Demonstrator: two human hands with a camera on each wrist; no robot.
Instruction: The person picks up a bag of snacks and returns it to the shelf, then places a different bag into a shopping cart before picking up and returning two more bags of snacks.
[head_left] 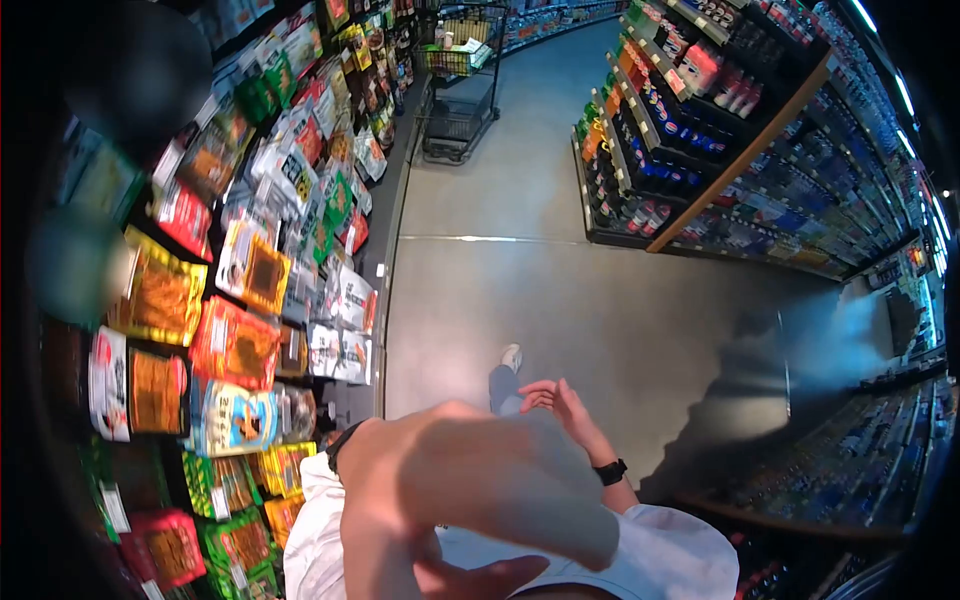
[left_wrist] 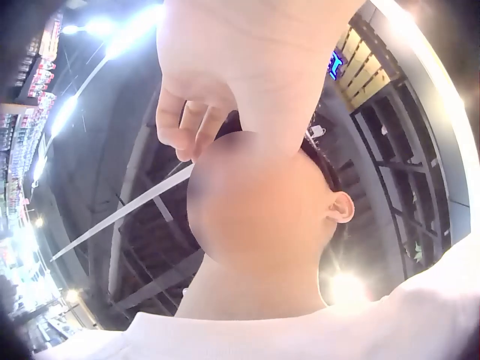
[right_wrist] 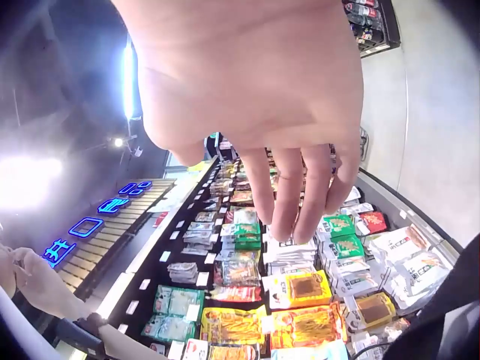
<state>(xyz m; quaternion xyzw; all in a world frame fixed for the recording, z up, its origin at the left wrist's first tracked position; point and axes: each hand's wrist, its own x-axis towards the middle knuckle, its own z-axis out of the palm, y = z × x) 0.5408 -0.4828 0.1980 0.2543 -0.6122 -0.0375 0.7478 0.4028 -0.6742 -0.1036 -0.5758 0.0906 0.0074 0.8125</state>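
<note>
My left hand (head_left: 510, 485) is raised close to the head camera, large and blurred. In the left wrist view the same hand (left_wrist: 240, 67) is in front of the face, its fingers loosely bent and the thumb pointing down; whether it touches the face cannot be told. Nothing is seen in it. Lower down, my right hand (head_left: 562, 405), with a black band (head_left: 610, 471) at the wrist, hangs over the floor beside my leg, holding nothing. The right wrist view shows this hand (right_wrist: 255, 82) with relaxed, slightly spread fingers, the packaged food racks (right_wrist: 300, 289) behind them.
Snack packets (head_left: 235, 340) fill the sloping shelves on the left. A black shopping cart (head_left: 455, 120) with goods in its basket stands ahead beside them. Bottle shelves (head_left: 660, 130) rise at the right, across the grey floor (head_left: 480, 290). One shoe (head_left: 512, 357) shows below.
</note>
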